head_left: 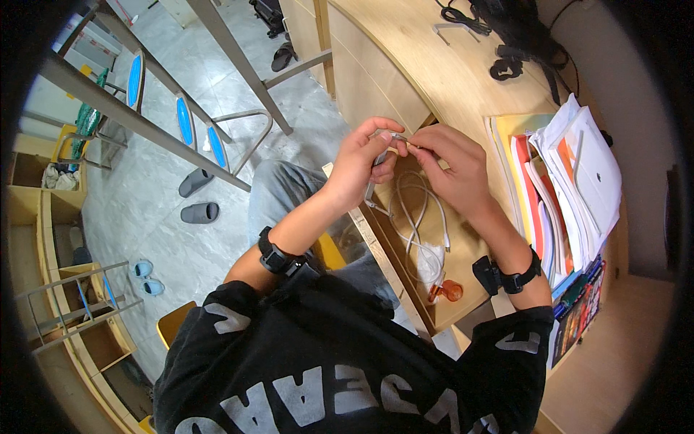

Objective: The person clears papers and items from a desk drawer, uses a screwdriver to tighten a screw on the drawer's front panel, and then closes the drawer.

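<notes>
Above the open wooden drawer (383, 262), the curled left hand (361, 160) holds a small grey object (397, 137), and the right hand (455, 166) pinches closed, it seems, upon its end; the object looks light and rigid, best held by its sides.

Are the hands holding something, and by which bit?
The left hand grips a small greyish thing; which part is hidden. Whether the right hand pinches it is unclear.

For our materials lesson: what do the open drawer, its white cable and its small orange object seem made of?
Drawer: wood or similar board, matte, by its pale tan surface.
White cable: probably smooth plastic or rubber, lying in loose loops.
Orange object: perhaps plastic or glass; it looks glossy.
</notes>
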The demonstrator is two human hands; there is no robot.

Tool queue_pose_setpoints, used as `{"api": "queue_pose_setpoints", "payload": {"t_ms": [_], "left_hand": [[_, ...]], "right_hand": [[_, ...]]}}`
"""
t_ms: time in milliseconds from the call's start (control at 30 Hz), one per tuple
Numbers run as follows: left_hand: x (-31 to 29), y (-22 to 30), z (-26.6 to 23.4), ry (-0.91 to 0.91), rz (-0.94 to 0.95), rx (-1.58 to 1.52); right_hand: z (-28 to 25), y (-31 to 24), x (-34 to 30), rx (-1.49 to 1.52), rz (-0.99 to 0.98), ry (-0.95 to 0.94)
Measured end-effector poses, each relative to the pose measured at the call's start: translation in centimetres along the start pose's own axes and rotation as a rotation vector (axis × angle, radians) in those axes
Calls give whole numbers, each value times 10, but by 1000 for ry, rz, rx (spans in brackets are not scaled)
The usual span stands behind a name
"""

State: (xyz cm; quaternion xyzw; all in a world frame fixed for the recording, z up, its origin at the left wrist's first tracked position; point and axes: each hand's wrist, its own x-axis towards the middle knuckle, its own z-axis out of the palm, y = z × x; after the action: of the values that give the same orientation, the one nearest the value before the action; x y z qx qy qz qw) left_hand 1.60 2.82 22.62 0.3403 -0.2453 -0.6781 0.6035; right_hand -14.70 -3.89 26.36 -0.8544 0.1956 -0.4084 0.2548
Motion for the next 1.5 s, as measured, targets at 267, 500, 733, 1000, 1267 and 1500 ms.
{"api": "queue_pose_setpoints", "payload": {"t_ms": [267,500,733,1000,1267,1500], "left_hand": [[2,-6,-2,33,41,50],[12,-15,-8,33,49,72],[4,-14,-12,-79,42,63],[8,-23,-5,-115,32,47],[4,-18,-5,-88,104,214],[7,-22,-7,72,125,355]], "right_hand": [[-1,-3,1,-82,58,-41],[-3,8,-3,-123,-3,-66],[-2,1,1,-75,-28,-59],[-5,0,-5,-79,95,-38],[0,7,-7,-170,153,-51],[0,2,-4,-149,244,-66]]}}
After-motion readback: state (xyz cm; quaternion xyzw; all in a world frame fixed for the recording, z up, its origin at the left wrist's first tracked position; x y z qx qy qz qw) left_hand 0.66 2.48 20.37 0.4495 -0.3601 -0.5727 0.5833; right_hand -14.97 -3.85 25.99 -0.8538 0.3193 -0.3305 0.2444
